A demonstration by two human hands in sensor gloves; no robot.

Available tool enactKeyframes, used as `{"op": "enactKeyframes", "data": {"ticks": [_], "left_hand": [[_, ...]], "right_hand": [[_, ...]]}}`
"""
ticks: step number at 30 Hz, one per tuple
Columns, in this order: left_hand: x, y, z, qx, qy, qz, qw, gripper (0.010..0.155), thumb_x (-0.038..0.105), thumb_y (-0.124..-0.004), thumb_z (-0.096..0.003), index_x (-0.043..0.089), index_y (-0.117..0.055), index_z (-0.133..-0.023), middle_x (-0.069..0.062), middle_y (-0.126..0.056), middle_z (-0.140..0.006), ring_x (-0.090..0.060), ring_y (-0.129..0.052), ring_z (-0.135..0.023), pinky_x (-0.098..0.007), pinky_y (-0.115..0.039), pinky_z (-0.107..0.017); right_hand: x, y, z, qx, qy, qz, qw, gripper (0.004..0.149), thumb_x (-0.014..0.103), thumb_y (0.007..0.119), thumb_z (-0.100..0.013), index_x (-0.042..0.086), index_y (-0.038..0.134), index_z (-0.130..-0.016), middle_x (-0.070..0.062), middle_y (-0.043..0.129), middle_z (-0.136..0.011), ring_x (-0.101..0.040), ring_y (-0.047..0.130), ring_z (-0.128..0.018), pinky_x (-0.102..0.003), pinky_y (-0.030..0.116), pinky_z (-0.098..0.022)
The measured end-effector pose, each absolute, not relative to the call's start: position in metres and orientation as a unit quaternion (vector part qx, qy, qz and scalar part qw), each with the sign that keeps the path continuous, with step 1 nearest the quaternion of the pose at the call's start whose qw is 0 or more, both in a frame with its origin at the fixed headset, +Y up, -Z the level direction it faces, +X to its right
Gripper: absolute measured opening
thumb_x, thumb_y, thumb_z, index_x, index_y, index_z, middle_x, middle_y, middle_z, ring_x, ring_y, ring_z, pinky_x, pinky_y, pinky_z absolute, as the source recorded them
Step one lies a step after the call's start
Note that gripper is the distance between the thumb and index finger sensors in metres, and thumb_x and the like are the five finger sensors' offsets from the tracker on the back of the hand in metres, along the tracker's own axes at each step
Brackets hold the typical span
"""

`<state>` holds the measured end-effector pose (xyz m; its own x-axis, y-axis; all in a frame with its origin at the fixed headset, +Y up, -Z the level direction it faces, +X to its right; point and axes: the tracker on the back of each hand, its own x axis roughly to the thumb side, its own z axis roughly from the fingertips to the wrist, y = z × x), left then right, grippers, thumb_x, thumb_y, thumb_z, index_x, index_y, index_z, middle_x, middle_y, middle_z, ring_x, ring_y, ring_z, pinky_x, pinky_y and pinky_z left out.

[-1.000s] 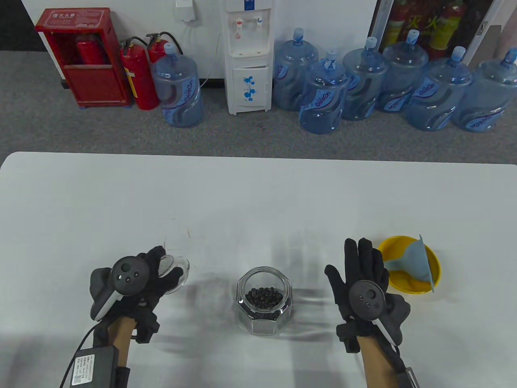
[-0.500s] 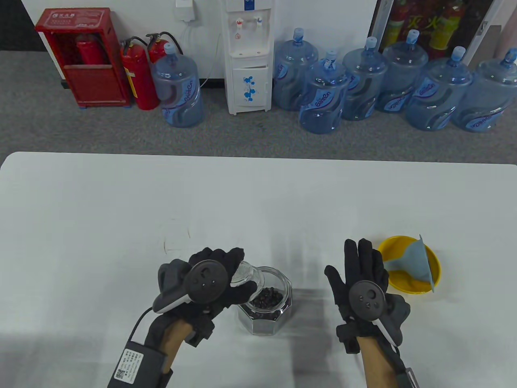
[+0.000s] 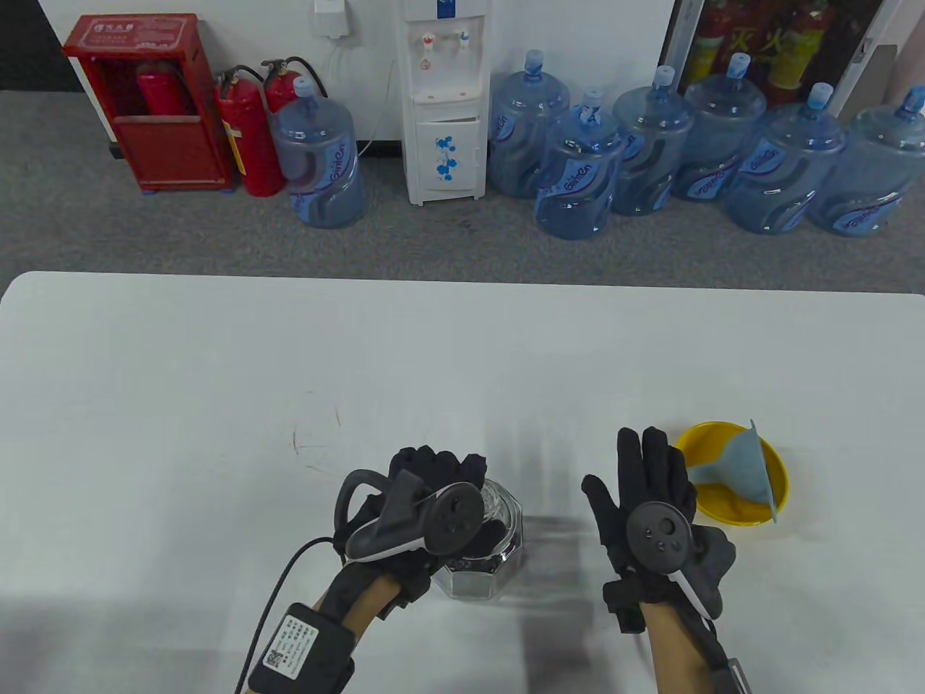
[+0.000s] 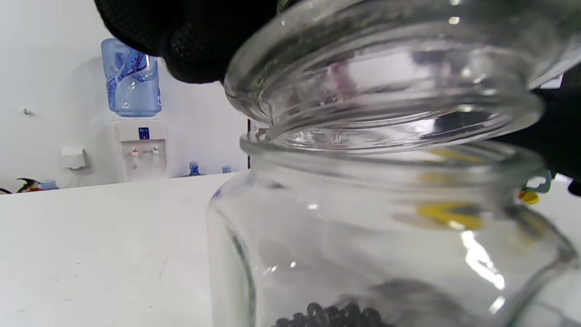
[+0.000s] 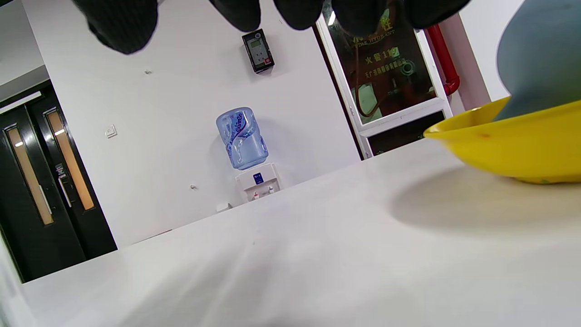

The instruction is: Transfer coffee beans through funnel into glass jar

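Glass jar (image 3: 498,549) stands on the white table (image 3: 181,376), near its front edge, with dark coffee beans (image 4: 331,315) lying in a shallow layer at its bottom. Left hand (image 3: 426,506) is directly above the jar mouth, its fingers clamped around a glass lid (image 4: 386,86); the left wrist view shows the lid tilted, its lower edge at the jar rim on one side. Right hand (image 3: 650,506) lies palm down on the table to the jar's right, fingers extended and slightly apart, gripping nothing. Just beside its fingertips sits a yellow bowl (image 3: 730,506) with a grey-blue funnel (image 3: 744,470) lying in it on its side.
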<state>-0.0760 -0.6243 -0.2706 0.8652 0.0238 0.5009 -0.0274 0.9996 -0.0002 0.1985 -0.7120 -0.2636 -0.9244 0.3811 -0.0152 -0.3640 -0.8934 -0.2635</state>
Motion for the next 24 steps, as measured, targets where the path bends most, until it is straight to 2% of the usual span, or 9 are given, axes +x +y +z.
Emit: {"op": "enactKeyframes", "data": {"ticks": [4,10,24], "left_hand": [[-0.074,-0.626,-0.269,0.007,-0.261,0.012,0.965,0.088,0.074,-0.069,-0.0417,0.016,-0.069,-0.108,-0.014,-0.088,-0.085,-0.032,-0.088,-0.067,-0.065,-0.061,-0.073],[-0.072,-0.63,-0.263,0.049,-0.257,-0.006,0.965,0.088,0.073,-0.069,-0.0416,0.016,-0.065,-0.109,-0.014,-0.085,-0.088,-0.033,-0.087,-0.069,-0.066,-0.058,-0.074],[-0.074,-0.642,-0.259,0.065,-0.249,-0.001,0.966,0.087,0.071,-0.068,-0.0438,0.019,-0.055,-0.112,-0.012,-0.077,-0.096,-0.033,-0.082,-0.079,-0.069,-0.051,-0.076]], "right_hand": [[0.199,-0.712,-0.264,-0.033,-0.129,0.972,0.192,0.076,0.064,0.057,-0.065,0.024,0.031,-0.125,-0.018,0.023,-0.129,-0.05,0.034,-0.114,-0.071,0.041,-0.075],[0.199,-0.712,-0.264,-0.033,-0.129,0.973,0.191,0.076,0.064,0.057,-0.066,0.024,0.031,-0.125,-0.018,0.023,-0.129,-0.05,0.034,-0.114,-0.071,0.041,-0.075],[0.196,-0.713,-0.262,-0.032,-0.126,0.973,0.19,0.076,0.064,0.057,-0.066,0.024,0.031,-0.125,-0.018,0.023,-0.129,-0.05,0.034,-0.114,-0.071,0.041,-0.075]]}}
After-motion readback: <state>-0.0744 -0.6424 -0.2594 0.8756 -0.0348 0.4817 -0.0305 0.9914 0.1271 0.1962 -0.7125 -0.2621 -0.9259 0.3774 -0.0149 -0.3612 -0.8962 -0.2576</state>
